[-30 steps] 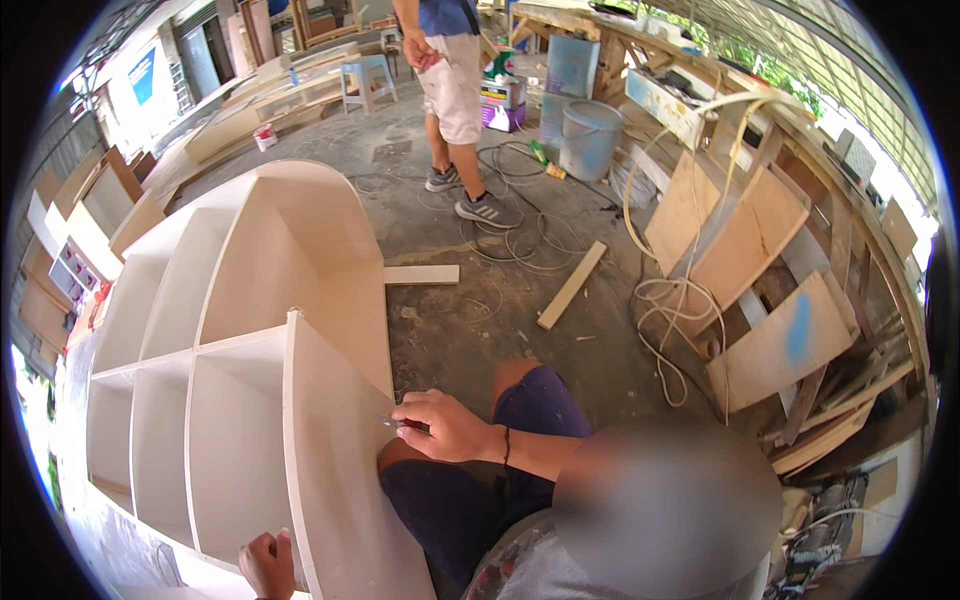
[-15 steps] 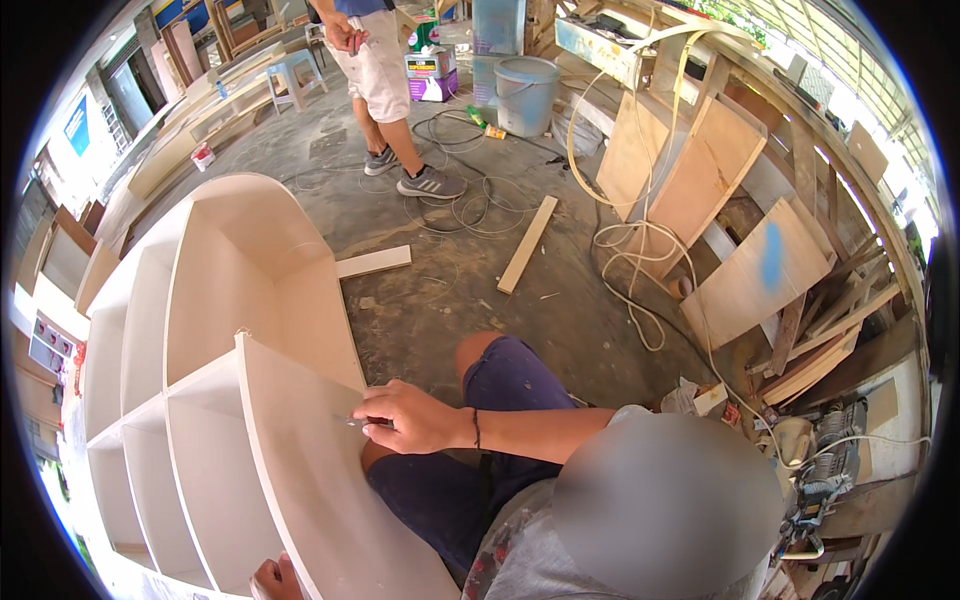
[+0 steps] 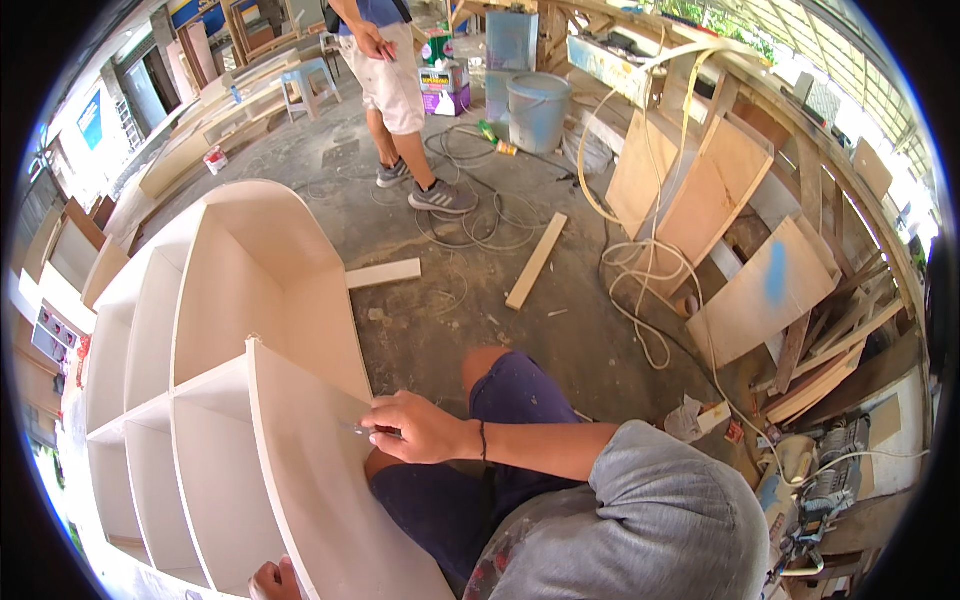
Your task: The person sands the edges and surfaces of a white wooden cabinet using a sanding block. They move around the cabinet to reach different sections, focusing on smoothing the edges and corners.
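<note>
A pale wooden shelf unit with several compartments and curved side panels lies at my left. My right hand is closed round a small tool with a dark reddish handle and a thin metal tip. That tip lies at the smooth outer face of the near curved panel; contact is hard to make out. Low in the view, my left hand curls its fingers over the same panel's edge, on the compartment side. Most of that hand is hidden behind the panel.
Two loose wood strips lie on the concrete floor. A person stands beyond, near coiled cables and a grey bucket. Plywood boards lean at the right, above a machine with a cord.
The view has shifted slightly, so the scene sits a little lower and further right. My right hand keeps the tool at the panel; my left hand stays on the edge.
</note>
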Demonstrator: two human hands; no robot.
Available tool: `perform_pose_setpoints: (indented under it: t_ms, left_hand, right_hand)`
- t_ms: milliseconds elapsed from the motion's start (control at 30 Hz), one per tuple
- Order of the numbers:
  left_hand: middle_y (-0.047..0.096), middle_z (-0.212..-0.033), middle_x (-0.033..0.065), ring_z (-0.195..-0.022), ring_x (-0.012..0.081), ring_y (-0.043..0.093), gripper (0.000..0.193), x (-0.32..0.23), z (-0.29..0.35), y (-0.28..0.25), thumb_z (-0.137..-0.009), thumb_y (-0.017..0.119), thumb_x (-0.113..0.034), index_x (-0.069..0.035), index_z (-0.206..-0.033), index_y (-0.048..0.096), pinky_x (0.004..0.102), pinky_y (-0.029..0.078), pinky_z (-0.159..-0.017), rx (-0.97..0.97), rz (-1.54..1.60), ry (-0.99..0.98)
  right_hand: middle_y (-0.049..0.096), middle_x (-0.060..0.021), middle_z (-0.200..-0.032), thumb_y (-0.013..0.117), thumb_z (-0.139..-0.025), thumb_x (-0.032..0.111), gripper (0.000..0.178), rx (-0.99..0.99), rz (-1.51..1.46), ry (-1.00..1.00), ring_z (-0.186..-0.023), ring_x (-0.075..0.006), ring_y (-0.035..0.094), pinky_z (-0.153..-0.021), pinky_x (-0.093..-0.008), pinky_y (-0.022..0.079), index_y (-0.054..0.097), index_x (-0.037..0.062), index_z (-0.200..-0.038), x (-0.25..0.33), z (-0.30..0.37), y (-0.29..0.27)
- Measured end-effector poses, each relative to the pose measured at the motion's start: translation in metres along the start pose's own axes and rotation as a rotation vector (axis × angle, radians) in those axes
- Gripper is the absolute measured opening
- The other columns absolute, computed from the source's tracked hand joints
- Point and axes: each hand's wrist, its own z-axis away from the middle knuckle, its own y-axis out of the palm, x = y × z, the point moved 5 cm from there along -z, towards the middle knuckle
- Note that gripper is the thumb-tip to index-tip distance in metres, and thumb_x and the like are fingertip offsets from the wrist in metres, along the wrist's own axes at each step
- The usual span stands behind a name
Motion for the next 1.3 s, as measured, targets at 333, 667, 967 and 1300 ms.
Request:
perform_pose_setpoints:
  t_ms: [333,667,967,1300]
  left_hand:
    - [0.035,-0.051,0.0093,-0.049,0.0205,0.030,0.050,-0.011,0.001,-0.009,-0.089,0.065,-0.032,-0.003,-0.056,0.041,0.0427,0.028,-0.048,-0.041,0.013,-0.022]
    - [0.041,-0.046,0.0143,-0.043,0.0313,0.039,0.047,-0.016,0.003,-0.011,-0.080,0.070,-0.023,0.000,-0.051,0.042,0.0445,0.032,-0.050,-0.088,0.025,-0.076]
    - [0.040,-0.046,0.0140,-0.043,0.0301,0.038,0.046,-0.020,0.004,-0.012,-0.080,0.070,-0.023,0.000,-0.051,0.042,0.0443,0.032,-0.050,-0.111,0.037,-0.050]
    - [0.039,-0.047,0.0146,-0.043,0.0303,0.037,0.045,-0.017,0.001,-0.013,-0.080,0.069,-0.023,0.000,-0.051,0.042,0.0447,0.032,-0.050,-0.103,0.036,-0.047]
  right_hand:
    - [0.061,-0.0132,-0.080,0.064,-0.085,0.009,0.017,-0.010,0.006,-0.025,-0.074,-0.0318,0.061,-0.068,-0.0413,0.046,0.066,-0.0011,-0.098,0.008,-0.008,-0.003]
    - [0.061,-0.0116,-0.080,0.065,-0.086,0.010,0.017,0.016,0.018,-0.005,-0.073,-0.0285,0.060,-0.070,-0.0385,0.046,0.066,0.0005,-0.100,0.007,-0.005,0.003]
    - [0.060,-0.0102,-0.079,0.064,-0.087,0.009,0.016,0.005,0.012,0.000,-0.072,-0.0263,0.058,-0.069,-0.0378,0.045,0.066,0.0016,-0.101,0.007,-0.004,-0.002]
    - [0.059,-0.0106,-0.078,0.064,-0.087,0.009,0.016,-0.002,0.012,0.005,-0.074,-0.0272,0.059,-0.069,-0.0384,0.046,0.065,0.0001,-0.100,0.010,-0.006,-0.001]
